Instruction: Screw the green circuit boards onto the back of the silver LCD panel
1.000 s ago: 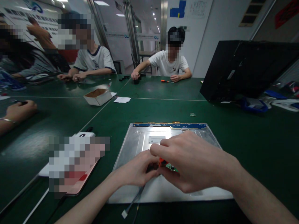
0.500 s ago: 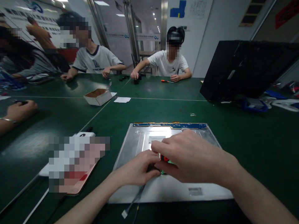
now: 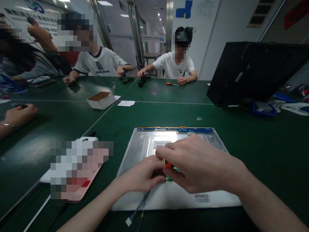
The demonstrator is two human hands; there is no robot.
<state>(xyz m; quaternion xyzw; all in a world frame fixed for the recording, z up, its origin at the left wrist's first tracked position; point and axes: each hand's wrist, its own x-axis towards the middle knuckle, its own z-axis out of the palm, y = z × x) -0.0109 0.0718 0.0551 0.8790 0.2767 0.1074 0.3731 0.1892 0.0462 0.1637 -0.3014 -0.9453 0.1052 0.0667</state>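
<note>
A flat-panel screen (image 3: 135, 193) lies on the table with its silver back up and a blue circuit strip (image 3: 159, 130) along its far edge. Over its middle my right hand (image 3: 193, 162) is closed around the red-and-black handle of a screwdriver (image 3: 168, 164); the tip is hidden. Under that hand shows part of a small green circuit board (image 3: 168, 178). My left hand (image 3: 143, 174) rests at the board's left side, thumb and fingers bent together; what they pinch is hidden. A cable with a white plug (image 3: 128, 221) runs out below it toward me.
Left of the panel lie a pink phone (image 3: 80, 193) and a white device with cables. Farther off are an open cardboard box (image 3: 101, 100), white paper (image 3: 126, 103) and another screwdriver (image 3: 172, 84). A large black screen (image 3: 256, 74) stands at right. Several people sit around the table.
The screwdriver handle has turned slightly in my right hand, showing more red. My left hand stays put. Across the table, a person's hand has lifted from a black object.
</note>
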